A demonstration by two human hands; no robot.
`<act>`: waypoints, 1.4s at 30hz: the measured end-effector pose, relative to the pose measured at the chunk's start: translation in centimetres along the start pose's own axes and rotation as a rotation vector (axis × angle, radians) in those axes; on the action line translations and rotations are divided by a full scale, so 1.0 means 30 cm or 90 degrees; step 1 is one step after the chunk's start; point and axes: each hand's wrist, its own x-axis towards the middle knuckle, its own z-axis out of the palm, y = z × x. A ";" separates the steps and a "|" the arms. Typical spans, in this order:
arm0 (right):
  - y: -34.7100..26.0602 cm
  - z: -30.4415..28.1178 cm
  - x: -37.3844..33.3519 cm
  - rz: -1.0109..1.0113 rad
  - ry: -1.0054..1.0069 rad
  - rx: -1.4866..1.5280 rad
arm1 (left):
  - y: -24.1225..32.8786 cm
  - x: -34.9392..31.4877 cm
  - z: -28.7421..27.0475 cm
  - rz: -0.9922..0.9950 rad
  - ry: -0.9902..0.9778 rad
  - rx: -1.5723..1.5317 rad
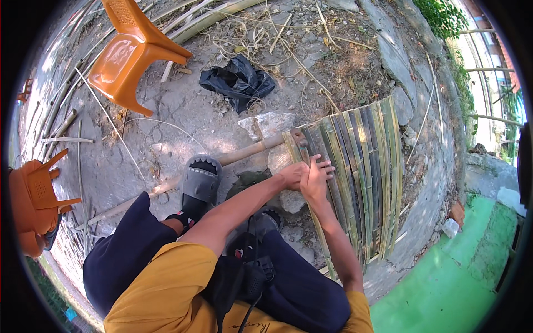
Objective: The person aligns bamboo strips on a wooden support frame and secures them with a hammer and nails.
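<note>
A row of split bamboo slats point(363, 177), green, tan and dark brown, is laid side by side as a panel to the right of my feet. My left hand point(293, 175) is closed near the panel's left edge. A rusty, dark tool point(301, 140) with a knobbed end reaches up from it; the rest is hidden by the hands. My right hand point(316, 176) overlaps the left one, its fingers apart over the slats. A bamboo pole point(252, 149) runs from the panel's upper left corner down to the left, under my shoe point(201, 180).
A black plastic bag point(237, 83) lies beyond my feet, near a pale stone point(269, 125). An orange plastic chair point(125, 58) stands at the upper left, more orange chairs point(39, 202) at the left. Bamboo strips litter the ground. Green-painted floor point(444, 283) is at the lower right.
</note>
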 end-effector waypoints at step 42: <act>-0.045 -0.062 0.076 0.146 -0.256 0.000 | 0.014 0.034 -0.059 -0.014 -0.057 0.104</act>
